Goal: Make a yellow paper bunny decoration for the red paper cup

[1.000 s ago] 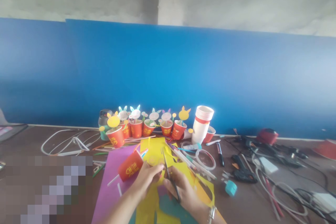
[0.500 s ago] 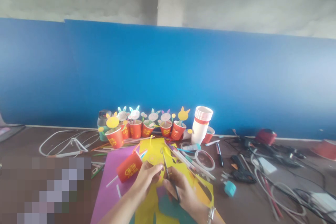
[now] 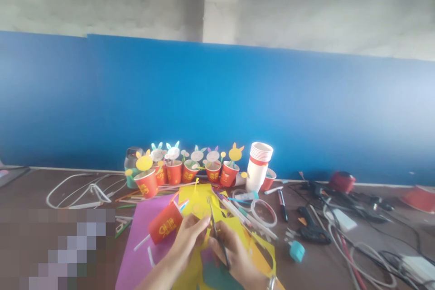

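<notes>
My left hand [image 3: 188, 238] pinches the edge of a yellow paper sheet [image 3: 200, 200] that lies over a purple sheet [image 3: 147, 253]. My right hand [image 3: 234, 256] is closed round dark scissors [image 3: 215, 229], blades pointing away from me into the yellow paper beside my left fingertips. A red paper cup [image 3: 165, 228] lies on its side just left of my left hand. A watch shows at my right wrist.
A row of red cups with paper bunny and flower toppers [image 3: 185, 165] stands against the blue wall, next to a stack of white cups [image 3: 258, 166]. Tape rolls [image 3: 263, 212], a marker [image 3: 282, 203], a glue gun [image 3: 311, 231], cables [image 3: 356, 235], white cord [image 3: 81, 188].
The view has tilted slightly, so everything sits a little lower and left. Both hands keep their grip on the paper and scissors with hardly any shift.
</notes>
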{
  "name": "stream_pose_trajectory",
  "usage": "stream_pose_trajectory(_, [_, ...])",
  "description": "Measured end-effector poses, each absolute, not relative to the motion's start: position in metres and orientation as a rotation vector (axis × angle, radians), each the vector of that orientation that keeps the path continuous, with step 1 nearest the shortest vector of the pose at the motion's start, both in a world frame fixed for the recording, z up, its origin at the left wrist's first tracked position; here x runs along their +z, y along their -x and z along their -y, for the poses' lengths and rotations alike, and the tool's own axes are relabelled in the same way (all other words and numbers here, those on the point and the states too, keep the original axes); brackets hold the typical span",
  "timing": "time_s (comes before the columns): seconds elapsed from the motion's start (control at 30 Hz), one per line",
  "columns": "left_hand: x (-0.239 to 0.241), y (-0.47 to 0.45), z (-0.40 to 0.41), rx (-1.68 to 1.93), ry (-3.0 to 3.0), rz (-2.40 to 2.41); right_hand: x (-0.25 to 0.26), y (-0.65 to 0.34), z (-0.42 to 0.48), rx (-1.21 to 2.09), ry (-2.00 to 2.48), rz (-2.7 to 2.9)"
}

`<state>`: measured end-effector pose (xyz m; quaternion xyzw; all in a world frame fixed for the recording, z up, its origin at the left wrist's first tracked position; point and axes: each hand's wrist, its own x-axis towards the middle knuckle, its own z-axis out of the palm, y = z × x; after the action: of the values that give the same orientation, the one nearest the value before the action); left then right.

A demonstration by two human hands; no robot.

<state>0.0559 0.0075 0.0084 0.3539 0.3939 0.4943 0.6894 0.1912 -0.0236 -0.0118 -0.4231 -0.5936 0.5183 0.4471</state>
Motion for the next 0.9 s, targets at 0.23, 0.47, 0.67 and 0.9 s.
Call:
stream_pose_trajectory(0.23, [0.013, -0.058, -0.006, 1.172, -0.838, -0.812, -0.019, -0.186, 0.014, 1.236, 0.979, 1.456])
stream_pose_trajectory(0.47, [-0.002, -0.059, -0.009, 1.206, -0.876, -0.858, -0.010, -0.186, 0.014, 1.215, 0.922, 1.477])
stream_pose_trajectory(0.67, [-0.001, -0.057, -0.008, 1.193, -1.042, -0.956, -0.009, -0.185, 0.018, 1.301, 0.870, 1.417])
stream_pose_trajectory(0.9, [-0.002, -0.056, -0.010, 1.176, -1.146, -0.931, -0.002, -0.184, 0.021, 1.293, 0.853, 1.381])
